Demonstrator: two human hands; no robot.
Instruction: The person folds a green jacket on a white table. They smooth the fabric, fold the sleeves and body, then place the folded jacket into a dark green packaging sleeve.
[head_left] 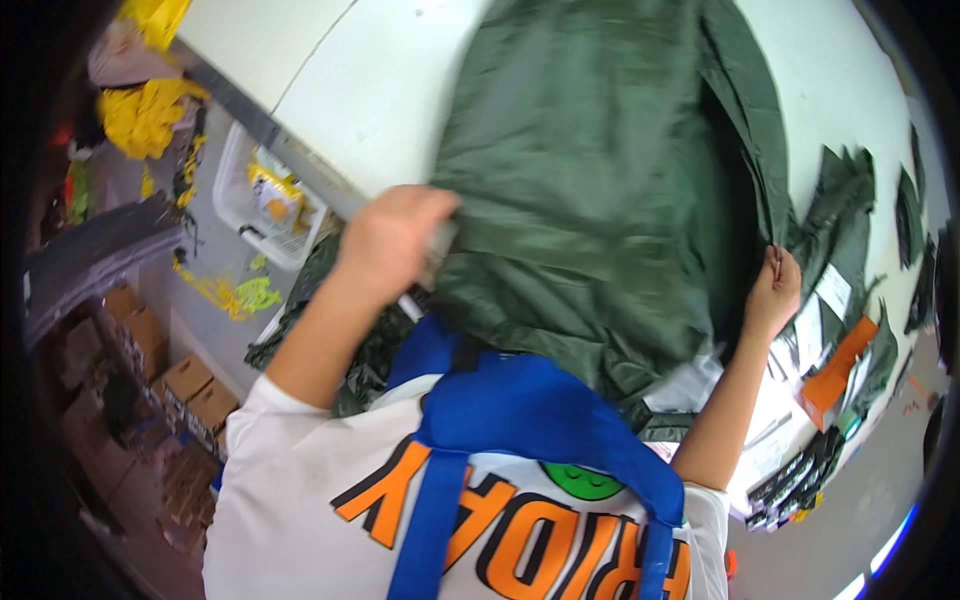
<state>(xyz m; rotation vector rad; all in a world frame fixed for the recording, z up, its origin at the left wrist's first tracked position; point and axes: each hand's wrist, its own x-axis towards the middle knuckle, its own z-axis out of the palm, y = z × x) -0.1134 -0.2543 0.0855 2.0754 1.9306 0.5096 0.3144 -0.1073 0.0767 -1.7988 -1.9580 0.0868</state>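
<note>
A large dark green garment (570, 190) of thin, slightly shiny fabric is spread before me, its far part on the white table and its near folds against my front. Its exact kind cannot be made out. My left hand (395, 240), smeared by motion, is closed on the left edge, and something greyish shows beneath its fingers. On the right, my right hand (775, 290) pinches the garment's edge, where the fabric parts and shows a dark inner side. More crumpled dark green fabric (365, 375) hangs below my left forearm.
White table (340, 110) with a dark edge at left. Beside it stands a white plastic basket (235, 185) holding a yellow packet. Yellow fabric pieces (145, 115) and cardboard boxes (200, 390) lie further left. Dark green pieces (835, 215), papers and an orange card (838, 375) lie at right.
</note>
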